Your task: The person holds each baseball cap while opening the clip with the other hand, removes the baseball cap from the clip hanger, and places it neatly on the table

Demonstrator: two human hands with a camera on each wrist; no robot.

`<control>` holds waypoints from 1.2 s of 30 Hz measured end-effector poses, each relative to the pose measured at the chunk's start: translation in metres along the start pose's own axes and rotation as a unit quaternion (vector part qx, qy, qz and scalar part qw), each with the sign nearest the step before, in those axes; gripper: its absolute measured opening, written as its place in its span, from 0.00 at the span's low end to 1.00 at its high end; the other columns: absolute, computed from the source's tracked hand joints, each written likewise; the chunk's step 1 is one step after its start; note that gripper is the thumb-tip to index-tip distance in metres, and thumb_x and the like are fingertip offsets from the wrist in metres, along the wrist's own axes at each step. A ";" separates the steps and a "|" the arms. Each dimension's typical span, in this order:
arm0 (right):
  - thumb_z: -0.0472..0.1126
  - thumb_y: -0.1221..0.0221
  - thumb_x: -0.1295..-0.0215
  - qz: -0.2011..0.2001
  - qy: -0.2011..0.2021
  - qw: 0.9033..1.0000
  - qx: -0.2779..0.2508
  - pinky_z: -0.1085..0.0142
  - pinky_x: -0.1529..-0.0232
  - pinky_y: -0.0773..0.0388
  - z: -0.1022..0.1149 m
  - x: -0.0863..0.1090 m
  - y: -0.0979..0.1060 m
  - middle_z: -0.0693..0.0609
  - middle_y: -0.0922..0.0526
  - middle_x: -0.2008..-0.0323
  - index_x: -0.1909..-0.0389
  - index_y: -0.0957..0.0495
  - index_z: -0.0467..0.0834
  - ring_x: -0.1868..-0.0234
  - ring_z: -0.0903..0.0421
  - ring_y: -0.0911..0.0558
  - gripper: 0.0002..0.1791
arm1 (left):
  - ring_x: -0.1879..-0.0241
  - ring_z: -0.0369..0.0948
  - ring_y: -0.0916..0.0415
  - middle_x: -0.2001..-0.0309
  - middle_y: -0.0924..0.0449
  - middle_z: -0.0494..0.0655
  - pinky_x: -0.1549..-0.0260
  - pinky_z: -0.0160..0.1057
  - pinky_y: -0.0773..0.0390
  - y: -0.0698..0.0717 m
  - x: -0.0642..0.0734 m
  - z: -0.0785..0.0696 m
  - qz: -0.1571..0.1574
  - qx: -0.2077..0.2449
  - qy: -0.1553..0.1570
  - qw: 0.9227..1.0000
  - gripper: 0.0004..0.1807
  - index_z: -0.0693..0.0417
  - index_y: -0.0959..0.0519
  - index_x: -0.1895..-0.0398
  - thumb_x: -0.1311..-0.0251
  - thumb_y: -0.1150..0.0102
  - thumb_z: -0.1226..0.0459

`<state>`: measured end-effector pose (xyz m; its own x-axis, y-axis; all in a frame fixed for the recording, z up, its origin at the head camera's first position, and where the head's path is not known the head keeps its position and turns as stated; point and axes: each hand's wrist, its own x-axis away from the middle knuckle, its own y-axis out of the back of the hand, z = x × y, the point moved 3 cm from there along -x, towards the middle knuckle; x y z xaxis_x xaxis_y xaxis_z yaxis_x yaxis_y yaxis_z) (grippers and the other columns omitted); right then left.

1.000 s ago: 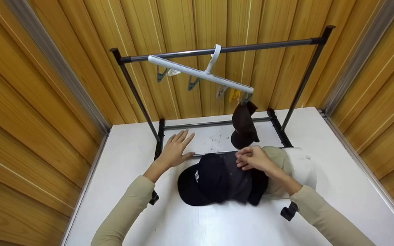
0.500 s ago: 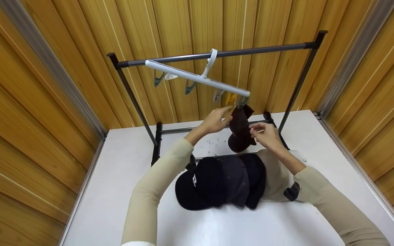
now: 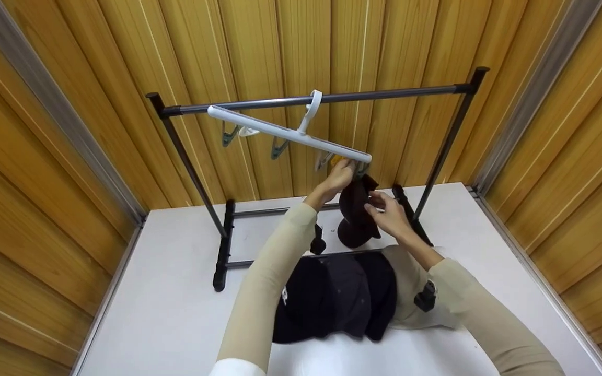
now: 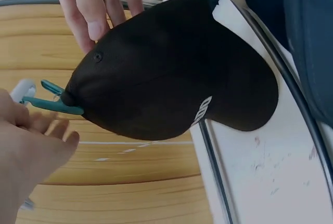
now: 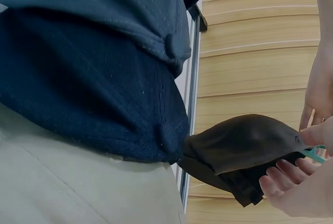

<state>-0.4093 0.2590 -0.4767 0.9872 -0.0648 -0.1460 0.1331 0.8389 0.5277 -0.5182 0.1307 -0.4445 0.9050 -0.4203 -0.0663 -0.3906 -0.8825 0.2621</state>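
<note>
A dark baseball cap (image 3: 355,209) hangs brim down from a teal clip (image 4: 54,105) at the near end of a white clip hanger (image 3: 290,134). My left hand (image 3: 338,177) is up at that clip, its loosely bent fingers right beside it in the left wrist view. On the cap's other side is my right hand (image 3: 389,213), fingers and thumb spread around the crown near its top. In the right wrist view, the right fingertips (image 5: 283,177) lie along the cap's lower side.
A black metal rack (image 3: 395,94) carries the hanger; other clips (image 3: 279,150) dangle from it. Below, overlapping caps lie in a row on the white table: black (image 3: 306,297), dark grey (image 3: 350,297) and beige (image 3: 411,292) among them. Wood-patterned walls (image 3: 259,52) enclose the space.
My left hand has risen to the right, from over the table to the clip above the hanging cap. My right hand has moved up from the row of caps to the hanging cap.
</note>
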 end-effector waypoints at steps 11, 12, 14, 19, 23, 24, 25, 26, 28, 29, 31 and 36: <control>0.38 0.47 0.23 0.026 -0.031 0.999 -0.028 0.47 0.29 0.30 -0.004 -0.021 -0.015 0.28 0.26 0.34 0.28 0.35 0.30 0.31 0.35 0.26 0.27 | 0.32 0.50 0.27 0.35 0.23 0.62 0.32 0.38 0.29 -0.003 -0.005 0.005 0.049 0.105 0.002 0.993 0.23 0.64 0.31 0.28 0.19 0.64 0.65; 0.38 0.46 0.23 0.026 -0.033 0.999 -0.030 0.47 0.29 0.30 -0.004 -0.022 -0.016 0.28 0.25 0.34 0.29 0.34 0.30 0.31 0.36 0.26 0.27 | 0.32 0.50 0.27 0.35 0.23 0.62 0.32 0.38 0.29 -0.003 -0.005 0.006 0.054 0.110 0.000 0.993 0.23 0.64 0.31 0.28 0.19 0.64 0.65; 0.37 0.47 0.23 0.027 -0.035 0.998 -0.035 0.48 0.30 0.29 -0.005 -0.025 -0.018 0.28 0.24 0.36 0.29 0.34 0.30 0.32 0.36 0.24 0.27 | 0.31 0.49 0.28 0.34 0.23 0.61 0.31 0.38 0.30 -0.002 -0.005 0.007 0.061 0.115 -0.002 0.992 0.23 0.64 0.30 0.29 0.19 0.63 0.65; 0.35 0.50 0.23 0.032 -0.041 0.997 -0.060 0.51 0.33 0.28 -0.005 -0.029 -0.023 0.30 0.21 0.39 0.30 0.31 0.31 0.37 0.40 0.22 0.24 | 0.29 0.46 0.31 0.31 0.26 0.57 0.27 0.39 0.35 -0.001 -0.008 0.009 0.057 0.125 -0.003 0.990 0.22 0.63 0.29 0.30 0.20 0.57 0.64; 0.33 0.52 0.22 0.045 -0.055 0.992 -0.104 0.55 0.31 0.29 -0.006 -0.029 -0.027 0.31 0.23 0.36 0.29 0.32 0.32 0.35 0.42 0.24 0.24 | 0.32 0.44 0.30 0.32 0.25 0.57 0.29 0.39 0.33 -0.002 -0.011 0.012 0.034 0.151 0.015 0.988 0.21 0.64 0.27 0.32 0.22 0.52 0.64; 0.34 0.52 0.22 0.047 -0.060 0.990 -0.116 0.56 0.31 0.30 -0.007 -0.028 -0.028 0.32 0.24 0.35 0.29 0.32 0.32 0.34 0.43 0.24 0.24 | 0.34 0.44 0.29 0.33 0.25 0.57 0.30 0.38 0.33 -0.003 -0.011 0.013 0.027 0.154 0.018 0.988 0.21 0.65 0.27 0.33 0.22 0.51 0.64; 0.33 0.52 0.22 0.048 -0.065 0.988 -0.128 0.58 0.32 0.30 -0.007 -0.027 -0.028 0.32 0.24 0.34 0.29 0.32 0.32 0.34 0.44 0.24 0.24 | 0.34 0.44 0.29 0.33 0.24 0.57 0.30 0.38 0.33 -0.003 -0.011 0.013 0.021 0.159 0.022 0.987 0.21 0.65 0.26 0.33 0.23 0.51 0.63; 0.33 0.52 0.21 0.048 -0.071 0.987 -0.138 0.60 0.33 0.30 -0.008 -0.027 -0.029 0.32 0.24 0.33 0.29 0.32 0.32 0.34 0.45 0.24 0.23 | 0.34 0.44 0.29 0.33 0.24 0.58 0.30 0.38 0.33 -0.004 -0.012 0.013 0.017 0.162 0.025 0.986 0.21 0.65 0.27 0.33 0.23 0.50 0.63; 0.34 0.52 0.21 0.051 -0.080 0.984 -0.149 0.64 0.36 0.29 -0.009 -0.026 -0.030 0.33 0.24 0.34 0.30 0.31 0.32 0.36 0.47 0.23 0.23 | 0.32 0.44 0.29 0.32 0.24 0.57 0.28 0.38 0.34 -0.005 -0.012 0.013 0.008 0.158 0.030 0.987 0.22 0.64 0.26 0.32 0.23 0.49 0.63; 0.34 0.53 0.21 0.054 -0.084 0.983 -0.153 0.66 0.38 0.28 -0.009 -0.026 -0.031 0.33 0.24 0.34 0.30 0.31 0.31 0.37 0.48 0.23 0.23 | 0.32 0.45 0.30 0.32 0.25 0.56 0.28 0.39 0.34 -0.005 -0.012 0.013 0.004 0.158 0.034 0.987 0.22 0.63 0.27 0.32 0.23 0.49 0.63; 0.35 0.53 0.21 0.064 -0.090 0.981 -0.159 0.69 0.42 0.26 -0.011 -0.026 -0.032 0.32 0.23 0.35 0.30 0.31 0.31 0.41 0.51 0.21 0.23 | 0.30 0.46 0.31 0.31 0.25 0.55 0.27 0.40 0.35 -0.005 -0.012 0.012 -0.004 0.160 0.044 0.986 0.22 0.62 0.27 0.31 0.24 0.49 0.62; 0.35 0.53 0.20 0.093 -0.095 0.977 -0.169 0.72 0.47 0.24 -0.014 -0.025 -0.035 0.33 0.23 0.35 0.30 0.32 0.30 0.46 0.57 0.20 0.23 | 0.29 0.47 0.32 0.30 0.25 0.54 0.26 0.42 0.35 -0.006 -0.013 0.011 -0.025 0.160 0.055 0.985 0.23 0.60 0.27 0.31 0.25 0.46 0.61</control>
<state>-0.4403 0.2390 -0.5026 0.9944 0.0334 0.1002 -0.0549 0.9740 0.2197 -0.5290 0.1393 -0.4561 0.9301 -0.3654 0.0382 -0.3630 -0.9300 -0.0579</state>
